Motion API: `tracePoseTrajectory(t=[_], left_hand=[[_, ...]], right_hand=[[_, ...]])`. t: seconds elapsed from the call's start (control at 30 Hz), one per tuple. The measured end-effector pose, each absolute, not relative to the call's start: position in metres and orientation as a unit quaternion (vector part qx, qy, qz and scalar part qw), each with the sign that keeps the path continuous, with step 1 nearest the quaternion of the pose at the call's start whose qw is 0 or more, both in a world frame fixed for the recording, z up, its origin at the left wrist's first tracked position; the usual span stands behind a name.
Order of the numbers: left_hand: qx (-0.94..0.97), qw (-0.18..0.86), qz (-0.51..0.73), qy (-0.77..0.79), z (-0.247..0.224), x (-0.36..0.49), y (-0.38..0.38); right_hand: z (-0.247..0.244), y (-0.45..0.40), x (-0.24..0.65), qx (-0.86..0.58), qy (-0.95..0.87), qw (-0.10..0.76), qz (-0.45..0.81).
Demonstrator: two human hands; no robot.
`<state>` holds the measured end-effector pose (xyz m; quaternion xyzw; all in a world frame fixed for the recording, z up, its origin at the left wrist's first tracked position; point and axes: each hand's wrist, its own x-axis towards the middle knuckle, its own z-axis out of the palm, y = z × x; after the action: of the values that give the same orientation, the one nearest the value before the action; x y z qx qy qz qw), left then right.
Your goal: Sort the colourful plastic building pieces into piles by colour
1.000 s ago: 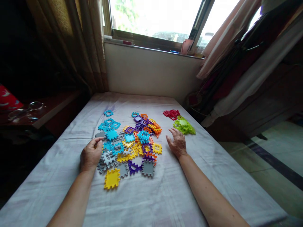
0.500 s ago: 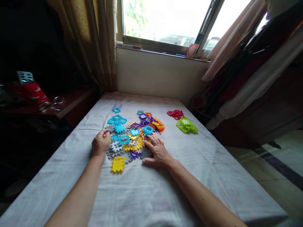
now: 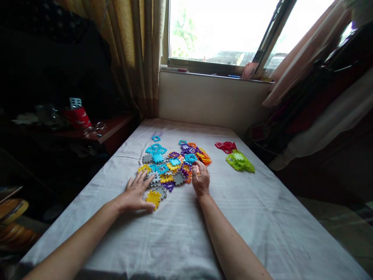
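Flat interlocking plastic tiles with notched edges lie in a mixed heap on the cloth-covered table. My left hand (image 3: 135,194) is open, fingers spread over the heap's left side. Its thumb is at a yellow square tile (image 3: 154,198), and its fingertips reach grey-white tiles (image 3: 155,178). At the heap's right side, my right hand (image 3: 201,182) has its fingers curled, closed on a small pink tile (image 3: 197,169) partly hidden by them. Near it are a blue tile (image 3: 190,158), a grey square tile (image 3: 179,178) and orange tiles (image 3: 204,157).
Apart from the heap, a red pile (image 3: 226,147) and a lime green pile (image 3: 240,161) of tiles lie at the right. A side table (image 3: 116,126) with a red container (image 3: 78,118) and glasses (image 3: 94,129) stands left. Clothes (image 3: 309,101) hang at the right.
My left hand has opened from a closed pose and spread over the near-left tiles. My right hand, spread before, has curled its fingers at the heap's right edge. The view has shifted left.
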<state>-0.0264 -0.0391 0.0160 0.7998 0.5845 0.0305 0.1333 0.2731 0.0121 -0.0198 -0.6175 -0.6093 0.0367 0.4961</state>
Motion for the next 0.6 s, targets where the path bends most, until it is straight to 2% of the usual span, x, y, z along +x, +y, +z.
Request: tracePoseTrajectory(t=[0.2, 0.37, 0.5, 0.6], left_hand=[[0.771, 0.094, 0.051, 0.628, 0.02, 0.035, -0.022], [0.723, 0.088, 0.12, 0.674, 0.017, 0.086, 0.008], [0.721, 0.065, 0.2, 0.661, 0.012, 0.082, 0.025], [0.728, 0.011, 0.251, 0.638, 0.008, 0.049, 0.032]], right_hand=[[-0.033, 0.014, 0.292, -0.686, -0.516, 0.513, 0.0], [-0.042, 0.012, 0.288, -0.607, -0.603, 0.517, 0.028], [-0.039, 0.006, 0.281, -0.528, -0.683, 0.502, 0.054], [-0.034, 0.009, 0.287, -0.528, -0.673, 0.517, 0.041]])
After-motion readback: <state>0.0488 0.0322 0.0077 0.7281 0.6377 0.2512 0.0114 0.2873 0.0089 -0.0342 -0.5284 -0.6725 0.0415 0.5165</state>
